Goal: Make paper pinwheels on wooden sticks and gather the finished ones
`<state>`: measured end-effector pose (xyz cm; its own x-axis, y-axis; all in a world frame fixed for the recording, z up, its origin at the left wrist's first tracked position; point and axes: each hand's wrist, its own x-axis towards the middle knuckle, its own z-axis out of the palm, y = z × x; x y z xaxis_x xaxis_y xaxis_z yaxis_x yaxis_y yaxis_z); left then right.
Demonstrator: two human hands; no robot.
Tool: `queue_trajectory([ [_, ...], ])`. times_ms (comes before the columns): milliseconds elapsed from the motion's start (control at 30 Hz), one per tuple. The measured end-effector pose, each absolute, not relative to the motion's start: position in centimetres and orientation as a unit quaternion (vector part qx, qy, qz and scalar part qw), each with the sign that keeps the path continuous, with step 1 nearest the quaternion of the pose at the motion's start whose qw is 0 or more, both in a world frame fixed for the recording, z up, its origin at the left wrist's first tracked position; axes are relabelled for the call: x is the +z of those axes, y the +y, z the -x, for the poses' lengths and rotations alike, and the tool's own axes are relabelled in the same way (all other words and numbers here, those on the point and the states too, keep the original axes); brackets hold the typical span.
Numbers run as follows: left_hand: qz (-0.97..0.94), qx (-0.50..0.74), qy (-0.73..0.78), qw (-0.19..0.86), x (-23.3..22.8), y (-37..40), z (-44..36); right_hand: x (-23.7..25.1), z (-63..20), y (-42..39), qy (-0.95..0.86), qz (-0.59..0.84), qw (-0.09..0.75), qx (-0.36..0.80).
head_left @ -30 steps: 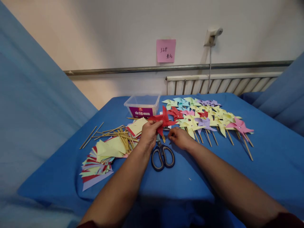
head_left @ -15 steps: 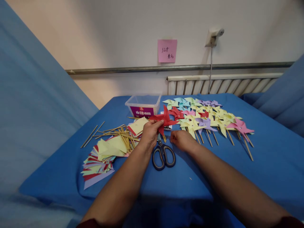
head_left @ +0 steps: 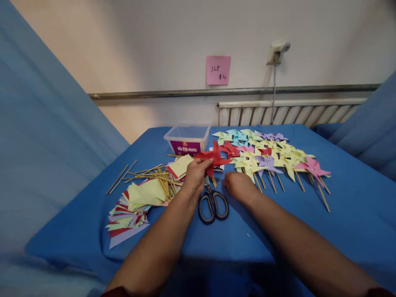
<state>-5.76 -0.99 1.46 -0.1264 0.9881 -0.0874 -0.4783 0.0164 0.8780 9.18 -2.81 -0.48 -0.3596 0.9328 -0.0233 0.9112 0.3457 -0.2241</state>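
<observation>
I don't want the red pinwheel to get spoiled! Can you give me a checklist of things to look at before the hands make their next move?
1. Red pinwheel held by the left hand: ok, the thumb presses on it.
2. Right hand holding something: cannot tell; the fingers are curled and hide it.
3. Scissors put down: ok, they lie on the blue cloth.
4. Scissor tips clear of everything: cannot tell, they're hidden.
5. Sticks laid neatly: not ok, many lie criss-crossed.
</observation>
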Motion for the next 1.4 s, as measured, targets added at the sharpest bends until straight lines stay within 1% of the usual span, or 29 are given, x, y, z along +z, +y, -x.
queue_trajectory([
  [233, -0.318, 0.63, 0.44, 0.556, 1.3, -1.0, 5.8, -0.5, -8.8, -3.3, -0.825, 0.56, 0.038, 0.062],
  [533, -0.345, 0.635, 0.484, 0.493, 1.1, -0.9, 5.7, -0.7, -9.2, -2.6, -0.824, 0.559, 0.041, 0.077],
  [700, -0.352, 0.626, 0.492, 0.492, 0.9, -0.9, 5.7, -0.5, -9.2, -2.4, -0.814, 0.572, 0.047, 0.096],
  [967, -0.358, 0.625, 0.498, 0.484, 0.7, -0.7, 5.8, -0.5, -9.0, -2.7, -0.821, 0.563, 0.046, 0.081],
  [1133, -0.376, 0.624, 0.506, 0.461, 0.4, -0.5, 5.8, -0.9, -9.0, -2.5, -0.83, 0.552, 0.053, 0.06],
  [1400, -0.399, 0.62, 0.517, 0.435, 0.0, -0.2, 5.9, -0.8, -9.0, -2.4, -0.833, 0.546, 0.057, 0.067],
])
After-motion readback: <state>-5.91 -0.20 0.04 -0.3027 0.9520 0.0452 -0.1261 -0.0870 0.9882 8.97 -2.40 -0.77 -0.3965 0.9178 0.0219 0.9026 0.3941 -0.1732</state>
